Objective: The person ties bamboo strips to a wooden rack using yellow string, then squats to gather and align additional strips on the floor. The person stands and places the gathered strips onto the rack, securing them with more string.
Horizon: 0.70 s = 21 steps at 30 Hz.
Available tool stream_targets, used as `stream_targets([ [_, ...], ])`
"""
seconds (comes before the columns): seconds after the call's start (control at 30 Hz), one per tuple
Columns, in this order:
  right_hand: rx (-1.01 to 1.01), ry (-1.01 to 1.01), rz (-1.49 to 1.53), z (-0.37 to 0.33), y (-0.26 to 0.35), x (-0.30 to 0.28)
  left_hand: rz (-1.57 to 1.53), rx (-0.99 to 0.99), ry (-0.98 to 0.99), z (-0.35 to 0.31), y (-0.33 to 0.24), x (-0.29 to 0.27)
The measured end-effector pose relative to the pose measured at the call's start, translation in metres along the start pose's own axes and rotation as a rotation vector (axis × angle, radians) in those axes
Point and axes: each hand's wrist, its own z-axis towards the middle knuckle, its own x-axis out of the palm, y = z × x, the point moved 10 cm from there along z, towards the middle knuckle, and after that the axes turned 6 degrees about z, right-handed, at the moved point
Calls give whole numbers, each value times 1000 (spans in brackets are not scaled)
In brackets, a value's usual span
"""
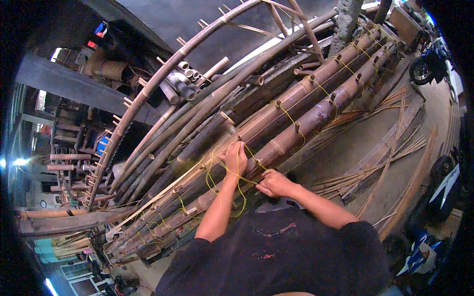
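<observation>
Two long, thick bamboo poles lie side by side across the middle, the far pole (296, 92) and the near pole (284, 146). Short pegs stand out of both, and thin yellow cord (243, 197) zigzags between them. My left hand (234, 159) is closed on the cord beside a peg (239, 138) of the far pole, loose loops hanging round its wrist. Close to the near pole, my right hand (275, 183) pinches the cord, which runs between both hands. At the near pole, a peg (258, 163) stands just beyond my right fingertips.
A curved bamboo piece with pegs (183, 52) arches over the far side, near stacked bamboo poles (197, 111) and cut tubes (180, 84). Split bamboo strips (390, 148) lie on the floor at the right. Motorbike parts, including a wheel (421, 70), stand along the right edge.
</observation>
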Motion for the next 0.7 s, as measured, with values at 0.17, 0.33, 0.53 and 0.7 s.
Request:
stream_targets([
  [0.17,135,9,113,7,6,-1,-410,-99,-41,82,-29,-46],
  [0.33,424,-327,962,-59,-65,-42,89,-127,-7,112,86,42],
  [0.53,335,-1957,1935,-283,-191,73,-348,-299,137,133,152,-24],
  [0.7,824,-391,2198,-53,-18,239,344,-6,306,26,177,-105],
])
